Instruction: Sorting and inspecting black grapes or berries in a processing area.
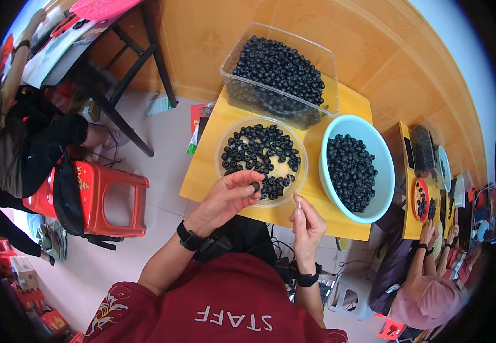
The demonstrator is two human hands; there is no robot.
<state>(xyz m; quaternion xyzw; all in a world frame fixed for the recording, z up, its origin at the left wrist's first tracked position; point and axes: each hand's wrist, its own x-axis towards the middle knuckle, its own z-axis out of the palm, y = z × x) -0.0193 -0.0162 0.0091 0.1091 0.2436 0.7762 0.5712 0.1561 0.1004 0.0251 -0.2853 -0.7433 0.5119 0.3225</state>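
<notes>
My left hand (228,197) is closed in a pinch over the near left rim of a shallow clear round tray (223,140). Between its fingertips sits a small black round part (255,186), like a thick bead. Loose black parts (250,150) of the same look, some with a visible centre hole, lie spread in the tray. My right hand (307,228) is just off the tray's near right edge, with thumb and forefinger pressed together. Whatever is between those fingertips, if anything, is too small to make out.
On the yellow table (202,177), a clear plastic bin (233,94) full of black parts stands behind the tray. A pale blue bowl (386,188) of them is on the right. A red stool (116,197) and a seated person are at left; other people work at right.
</notes>
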